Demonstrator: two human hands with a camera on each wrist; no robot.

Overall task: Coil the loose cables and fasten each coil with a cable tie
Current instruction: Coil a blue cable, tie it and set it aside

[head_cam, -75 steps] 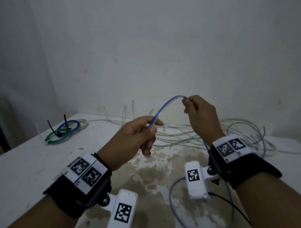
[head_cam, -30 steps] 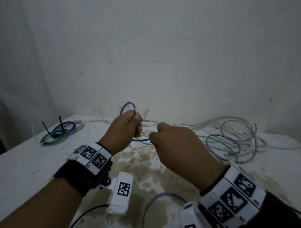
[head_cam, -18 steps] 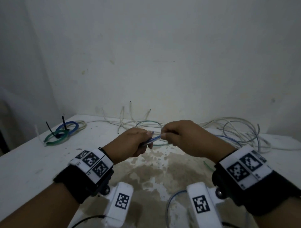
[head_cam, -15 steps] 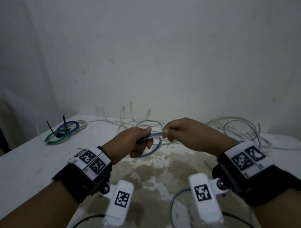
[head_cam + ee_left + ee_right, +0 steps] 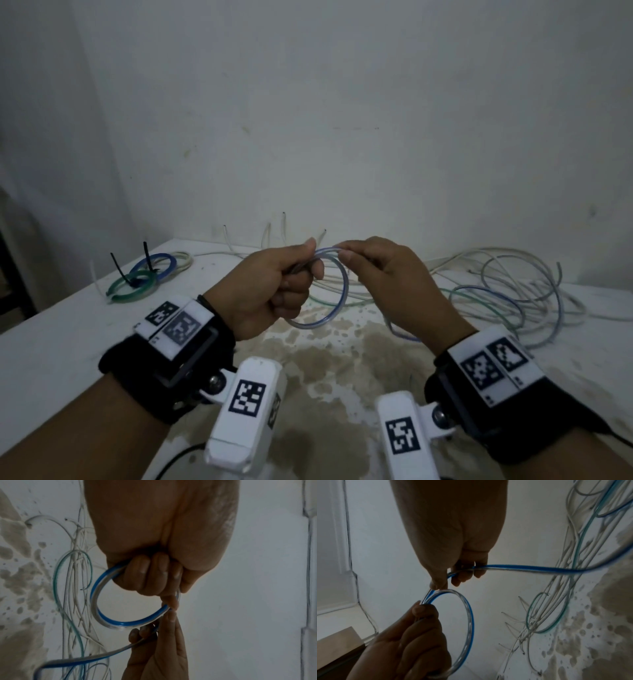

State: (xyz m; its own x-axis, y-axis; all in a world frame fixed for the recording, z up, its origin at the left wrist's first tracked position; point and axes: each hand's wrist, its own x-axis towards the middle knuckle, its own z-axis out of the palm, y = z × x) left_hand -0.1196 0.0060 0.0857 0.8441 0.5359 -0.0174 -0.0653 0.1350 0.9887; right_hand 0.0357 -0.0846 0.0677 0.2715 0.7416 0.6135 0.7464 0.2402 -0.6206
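Observation:
A clear cable with a blue stripe (image 5: pixel 339 301) (image 5: pixel 102 616) (image 5: pixel 469 622) is wound into a small double loop above the table. My left hand (image 5: pixel 274 287) (image 5: pixel 154 577) (image 5: pixel 412 635) grips the loop's turns in a fist. My right hand (image 5: pixel 376 274) (image 5: pixel 460 573) (image 5: pixel 161 635) pinches the cable at the top of the loop, right beside the left thumb. The cable's free length (image 5: pixel 539 568) (image 5: pixel 85 660) runs from the right fingers down toward the tangle of loose white, green and blue cables (image 5: pixel 507 291) on the table's right.
Finished blue, green and white coils (image 5: pixel 144 277) with black cable ties sticking up lie at the table's far left. The white table (image 5: pixel 61 335) has a brown stain in the middle. A white wall stands close behind. Several thin white cable ends (image 5: pixel 274 233) poke up at the back.
The hands lifted slightly and the blue-striped loop now hangs as a fuller ring below the left fist, with another turn laid on. Both hands still hold the cable.

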